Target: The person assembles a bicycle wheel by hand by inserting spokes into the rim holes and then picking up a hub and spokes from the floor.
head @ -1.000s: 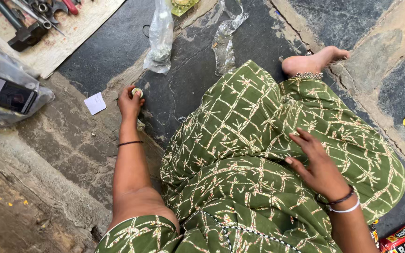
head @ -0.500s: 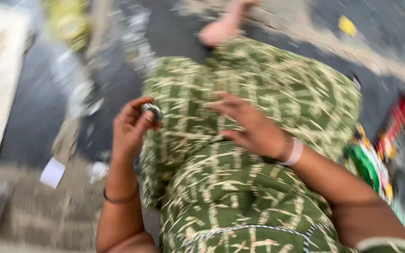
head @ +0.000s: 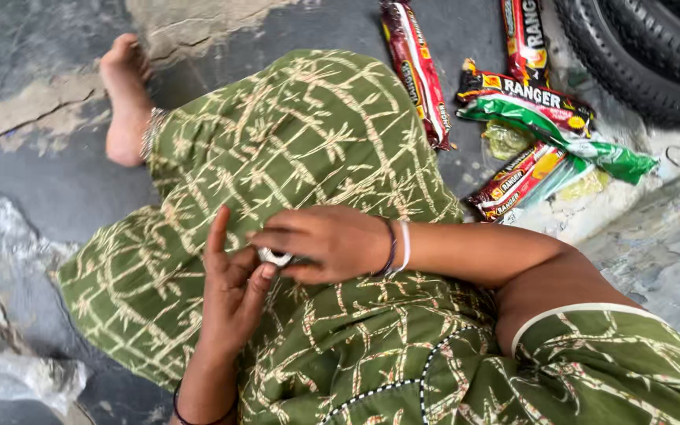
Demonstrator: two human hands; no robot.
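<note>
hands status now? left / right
Left hand: fingers pinching a small silvery ring-like part, index finger raised.
Right hand: fingers curled onto the same part, over the green patterned lap.

The two hands meet over the lap (head: 301,157) at the middle of the view. The left hand (head: 234,295) comes up from below, the right hand (head: 320,242) reaches in from the right, and a small ring (head: 275,256) sits between their fingers. A bare foot (head: 126,98) lies on the floor (head: 33,181) at the upper left. Packets (head: 513,118) lie on the floor right of the lap, with a tyre (head: 639,55) behind them at the upper right. A bag (head: 21,378) lies at the lower left.
</note>
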